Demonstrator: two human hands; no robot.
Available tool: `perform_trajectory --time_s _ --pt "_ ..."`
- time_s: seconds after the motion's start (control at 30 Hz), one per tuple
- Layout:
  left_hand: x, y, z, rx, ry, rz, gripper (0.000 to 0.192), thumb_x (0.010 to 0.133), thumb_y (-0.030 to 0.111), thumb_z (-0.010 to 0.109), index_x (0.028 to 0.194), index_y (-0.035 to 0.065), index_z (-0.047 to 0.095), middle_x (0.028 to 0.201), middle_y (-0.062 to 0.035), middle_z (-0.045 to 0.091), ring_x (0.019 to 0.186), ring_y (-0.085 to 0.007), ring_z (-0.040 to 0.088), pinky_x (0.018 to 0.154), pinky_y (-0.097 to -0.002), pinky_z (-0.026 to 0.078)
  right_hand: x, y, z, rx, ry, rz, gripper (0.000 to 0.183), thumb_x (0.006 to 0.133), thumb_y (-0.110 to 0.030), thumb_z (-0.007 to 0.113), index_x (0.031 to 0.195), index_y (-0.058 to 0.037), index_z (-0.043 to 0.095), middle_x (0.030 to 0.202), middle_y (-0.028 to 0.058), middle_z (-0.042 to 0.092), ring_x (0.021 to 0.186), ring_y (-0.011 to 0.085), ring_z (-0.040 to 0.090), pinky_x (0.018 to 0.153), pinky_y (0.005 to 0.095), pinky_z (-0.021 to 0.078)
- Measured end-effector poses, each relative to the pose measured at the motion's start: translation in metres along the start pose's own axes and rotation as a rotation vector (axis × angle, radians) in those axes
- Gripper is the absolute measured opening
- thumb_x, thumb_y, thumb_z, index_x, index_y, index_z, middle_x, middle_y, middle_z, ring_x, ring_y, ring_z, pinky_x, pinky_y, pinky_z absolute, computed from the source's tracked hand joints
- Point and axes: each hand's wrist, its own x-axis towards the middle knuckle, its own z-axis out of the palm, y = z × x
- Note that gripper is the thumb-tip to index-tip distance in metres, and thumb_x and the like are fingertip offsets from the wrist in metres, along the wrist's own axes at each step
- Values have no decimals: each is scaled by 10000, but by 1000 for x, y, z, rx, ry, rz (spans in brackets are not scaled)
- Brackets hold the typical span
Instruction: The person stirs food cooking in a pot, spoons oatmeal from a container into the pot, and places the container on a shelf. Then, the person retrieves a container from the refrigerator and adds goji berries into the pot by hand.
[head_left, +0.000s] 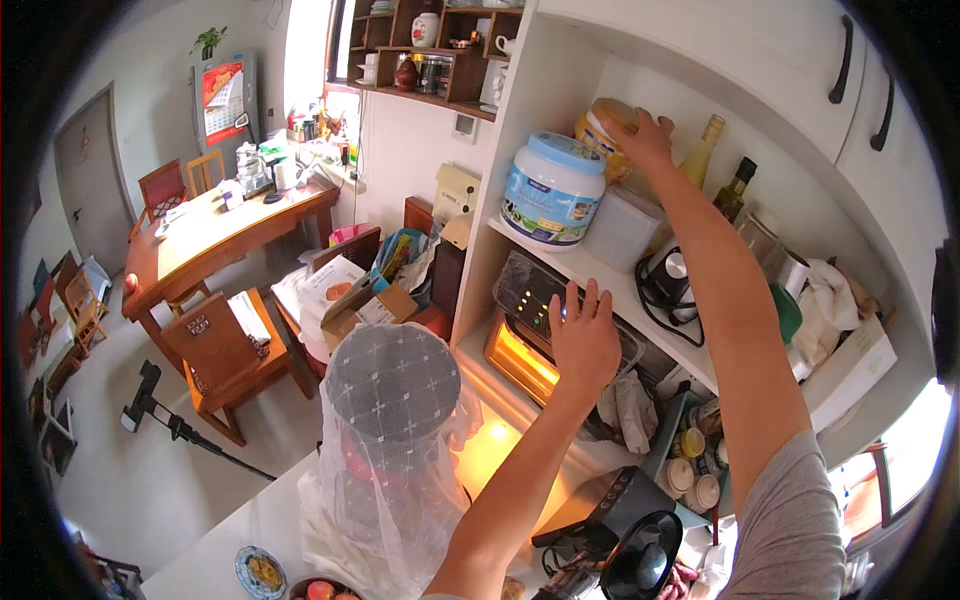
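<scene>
On the upper shelf (637, 281) my right hand (646, 141) touches a yellow-and-white plastic jar (591, 135) at the back; whether it grips the jar is hard to see. In front stands a large white tub with a light blue lid (553, 191), bearing writing. A translucent plastic container (621, 226) sits beside it. Lower down, my left hand (586, 343) has its fingers spread before the lit control panel (527, 300) of a countertop oven (517, 352), whose window glows orange. Contact between those fingers and the panel or shelf edge cannot be made out.
Bottles (701, 154), a black corded appliance (667, 281) and cloth (825, 307) crowd the shelf's right side. A mesh-covered stack (394, 390) stands on the white counter (225, 517), near a plate of food (260, 572). Below are a black kettle (641, 555) and a jar basket (679, 420).
</scene>
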Motion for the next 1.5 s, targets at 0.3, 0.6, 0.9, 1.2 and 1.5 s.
perform_trajectory --time_s 0.3,0.6,0.9,1.2,1.5 --pt "-3 -1 2 68 -1 -21 429 850 191 557 1270 103 567 1422 -103 485 1337 -373 390 1114 -560 204 -32 -5 -37 81 29 -254 388 924 -308 532 1169 -13 592 1147 266 543 1021 420 554 924 490 459" --pt "0 55 -88 -107 175 -90 409 711 102 632 1099 -26 620 1268 -275 508 1247 -425 446 1032 -488 377 -225 -73 -268 503 -489 -564 381 923 -195 603 1257 -20 553 1241 122 579 1212 216 526 1032 336 390" --pt "-161 205 -391 -109 260 247 433 763 164 660 1149 -17 581 1241 -198 543 1261 -384 433 1011 -452 417 -433 -63 -509 1046 -795 -531 399 957 -198 551 1308 -15 505 1296 89 536 1225 215 506 1066 363 366" --pt "-507 158 -676 -93 -193 -68 496 874 43 608 1354 46 486 1319 -170 542 1169 -338 541 996 -413 444 -804 -168 -520 1058 -1302 -490 114 890 -100 640 963 -26 687 942 89 664 801 150 609 670 277 490" --pt "-885 52 -892 -52 -39 -923 311 781 14 678 1082 41 608 879 -122 618 720 -232 610 663 -343 506 -1256 -97 -472 264 -2078 -311 345 932 -341 547 1005 -22 657 999 160 677 938 223 649 684 375 533"
